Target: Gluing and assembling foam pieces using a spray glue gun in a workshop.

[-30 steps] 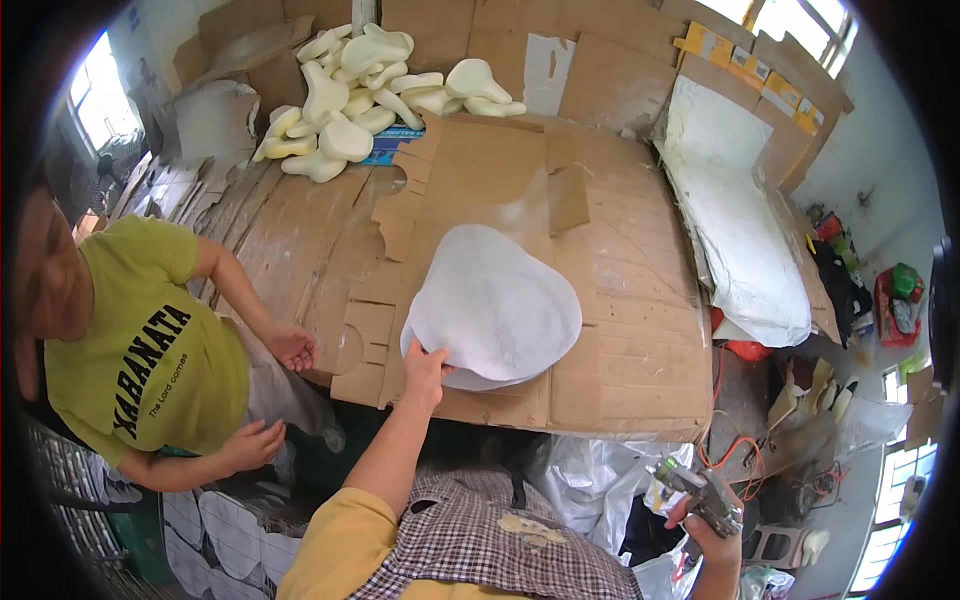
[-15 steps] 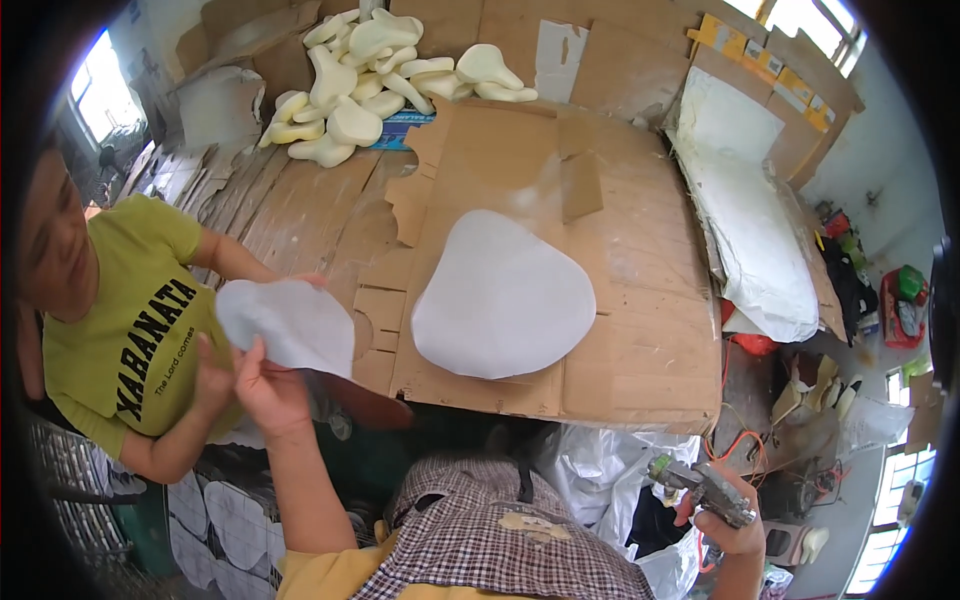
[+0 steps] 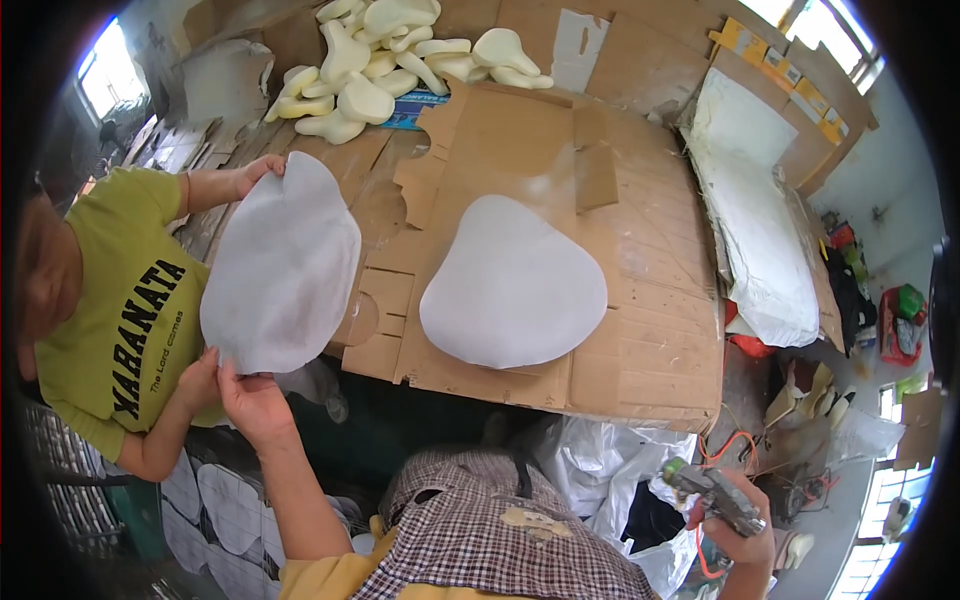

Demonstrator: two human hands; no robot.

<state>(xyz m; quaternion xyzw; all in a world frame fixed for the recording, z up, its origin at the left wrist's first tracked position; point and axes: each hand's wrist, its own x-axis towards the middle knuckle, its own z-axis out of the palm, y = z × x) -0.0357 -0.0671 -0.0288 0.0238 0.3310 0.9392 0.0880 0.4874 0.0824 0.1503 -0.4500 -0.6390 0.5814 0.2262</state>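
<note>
The big cardboard-covered table [image 3: 640,330] is filling the middle of the view, its sheets overlapping and curling toward the far edge. Along its right side a long white foam slab [image 3: 765,240] is lying lengthwise. Near the table's middle a stack of white saddle-shaped sheets [image 3: 513,283] is lying flat on the cardboard, well apart from your hands. At the far left end a heap of cream foam saddle pads [image 3: 385,55] is piling against the wall.

To the left a co-worker in a yellow-green shirt [image 3: 110,320] is sitting beside the table, facing it. Between you and that person a single white sheet [image 3: 282,265] is being held up off the table, tilted, overlapping the table's left near corner. Your left hand [image 3: 252,400] is pinching the sheet's near edge with thumb over fingers. The co-worker's near hand [image 3: 200,380] is gripping the same edge, just beside your hand and touching it, while the co-worker's far hand [image 3: 262,172] is holding the sheet's far edge.

At the near right, well apart from the sheet, your right hand [image 3: 740,520] is wrapping closed around a grey spray gun [image 3: 712,492], which is trailing an orange hose [image 3: 720,450].
</note>
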